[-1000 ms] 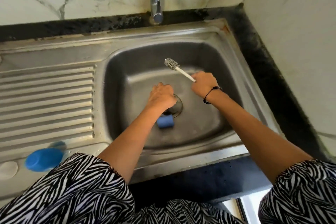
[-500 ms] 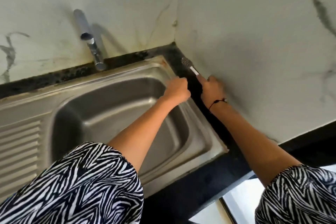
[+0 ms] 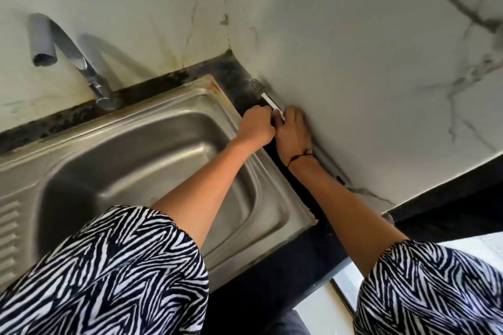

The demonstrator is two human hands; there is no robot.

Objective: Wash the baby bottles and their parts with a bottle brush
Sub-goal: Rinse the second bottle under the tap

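Note:
My right hand [image 3: 292, 130] grips the white handle of a bottle brush [image 3: 258, 88]. Its grey bristle head points away from me, over the dark counter strip beside the marble side wall. My left hand [image 3: 257, 125] is curled into a fist right against the right hand, above the right rim of the steel sink [image 3: 275, 193]. Whatever the left fist may hold is hidden. No bottle or bottle part shows in this view.
A curved chrome tap [image 3: 81, 62] stands behind the basin at the left. The marble wall [image 3: 367, 62] rises close on the right, and the ribbed drainboard [image 3: 8, 226] sits at the far left. A dark counter edge [image 3: 272, 280] runs along the front.
Both hands rose from the basin floor to the sink's right rim by the wall, taking the brush along. The view swung right, so the blue parts went out of sight.

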